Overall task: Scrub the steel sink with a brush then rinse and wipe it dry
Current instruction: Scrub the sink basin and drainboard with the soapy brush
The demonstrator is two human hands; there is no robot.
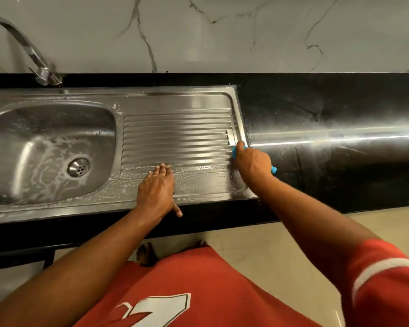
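While scrubbing: right hand (253, 161) is gripping the blue brush (234, 153) at the steel sink's (198, 185) right edge.
Reach: unscrubbed ribs are lying leftward.
Left hand (156, 190): is pressing flat, fingers straight.

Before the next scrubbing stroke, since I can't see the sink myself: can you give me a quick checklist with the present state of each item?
1. Brush gripped: ok. The right hand is curled round the blue brush.
2. Brush on steel: ok. It sits at the right edge of the drainboard, next to the black counter.
3. Bracing hand clear of the stroke: ok. The left hand rests flat on the front rim, apart from the brush.
4. Soap present: ok. Suds show in the basin and along the front rim.
5. Tap off: ok. No water runs from the faucet.
6. Wiping cloth ready: cannot tell. None is in view.
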